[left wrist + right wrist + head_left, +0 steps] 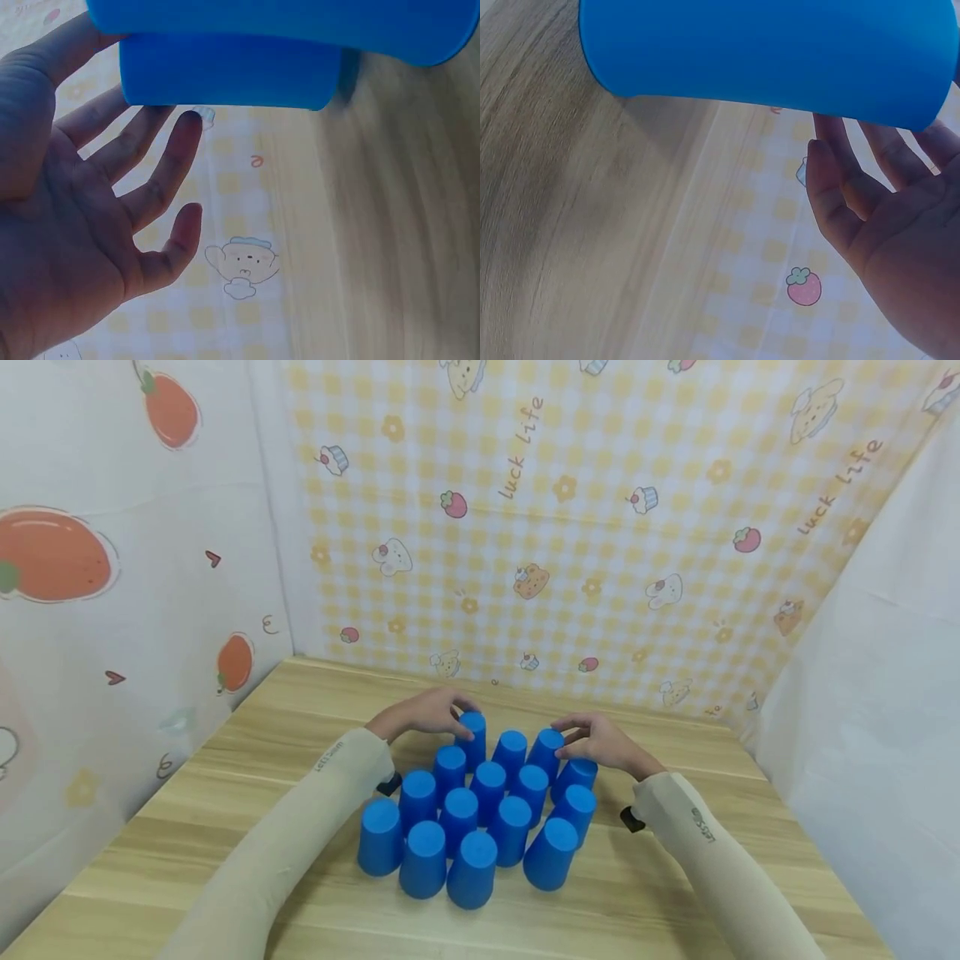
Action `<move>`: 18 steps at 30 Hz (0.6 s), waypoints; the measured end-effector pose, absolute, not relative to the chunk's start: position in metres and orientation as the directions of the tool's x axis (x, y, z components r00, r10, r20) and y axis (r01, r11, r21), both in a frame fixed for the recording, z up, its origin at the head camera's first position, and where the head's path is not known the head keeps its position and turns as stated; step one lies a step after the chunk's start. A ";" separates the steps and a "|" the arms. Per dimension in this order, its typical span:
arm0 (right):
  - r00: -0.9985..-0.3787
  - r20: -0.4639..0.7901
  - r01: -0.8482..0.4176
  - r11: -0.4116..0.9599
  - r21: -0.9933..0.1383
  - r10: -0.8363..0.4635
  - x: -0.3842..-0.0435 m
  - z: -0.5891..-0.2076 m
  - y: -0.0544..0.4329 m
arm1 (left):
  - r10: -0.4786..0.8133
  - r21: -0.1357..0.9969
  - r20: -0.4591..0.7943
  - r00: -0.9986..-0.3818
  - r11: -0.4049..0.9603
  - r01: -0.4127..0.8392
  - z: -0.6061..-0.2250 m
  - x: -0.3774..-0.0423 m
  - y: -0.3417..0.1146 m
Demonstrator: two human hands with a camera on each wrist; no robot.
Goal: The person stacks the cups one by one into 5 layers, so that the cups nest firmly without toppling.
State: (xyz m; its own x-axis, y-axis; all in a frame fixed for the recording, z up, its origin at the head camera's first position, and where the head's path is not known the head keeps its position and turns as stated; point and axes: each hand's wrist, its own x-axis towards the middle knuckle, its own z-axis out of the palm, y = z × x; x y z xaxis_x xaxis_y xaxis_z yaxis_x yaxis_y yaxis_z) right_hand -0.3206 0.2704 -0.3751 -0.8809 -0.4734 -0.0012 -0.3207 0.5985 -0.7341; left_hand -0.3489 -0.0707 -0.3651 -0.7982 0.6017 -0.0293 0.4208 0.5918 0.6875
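Note:
Several blue plastic cups stand upside down in a tight cluster on the wooden table. At the back left of the cluster, my left hand holds a blue cup near its top, thumb on the near side and fingers behind. My right hand grips another blue cup at the back right, its fingers around the upper part. Between these two stands a third cup. In the left wrist view a blue cup partly hides the fingertips; in the right wrist view a large blue cup does the same.
Nearer rows of cups reach toward the front of the wooden table. A yellow checked cloth hangs behind the table. White cloth walls stand at the left and right sides.

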 end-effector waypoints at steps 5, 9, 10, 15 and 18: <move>-0.891 -0.015 -0.299 0.610 -0.734 -0.454 -0.323 -0.377 0.269 | 0.562 0.706 0.015 -0.827 0.580 0.407 -0.365 -0.357 -0.075; -0.893 -0.014 -0.299 0.615 -0.730 -0.450 -0.325 -0.378 0.269 | 0.527 0.697 0.046 -0.849 0.591 0.405 -0.367 -0.367 -0.077; -0.892 -0.012 -0.301 0.615 -0.729 -0.451 -0.325 -0.378 0.269 | 0.518 0.693 0.055 -0.854 0.596 0.406 -0.367 -0.370 -0.077; -0.893 -0.016 -0.298 0.618 -0.727 -0.449 -0.324 -0.377 0.268 | 0.482 0.695 0.080 -0.873 0.600 0.395 -0.369 -0.384 -0.079; -0.896 -0.018 -0.294 0.624 -0.724 -0.443 -0.324 -0.376 0.267 | 0.468 0.705 0.074 -0.880 0.600 0.378 -0.369 -0.390 -0.079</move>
State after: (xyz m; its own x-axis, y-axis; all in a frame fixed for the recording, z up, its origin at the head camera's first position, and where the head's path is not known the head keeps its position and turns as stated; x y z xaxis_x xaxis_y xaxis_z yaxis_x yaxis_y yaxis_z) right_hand -0.3245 0.2670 -0.3760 -0.8962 -0.4432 -0.0182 -0.2938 0.6239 -0.7242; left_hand -0.3902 -0.0789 -0.3690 -0.8804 0.4685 0.0736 0.3784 0.6004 0.7045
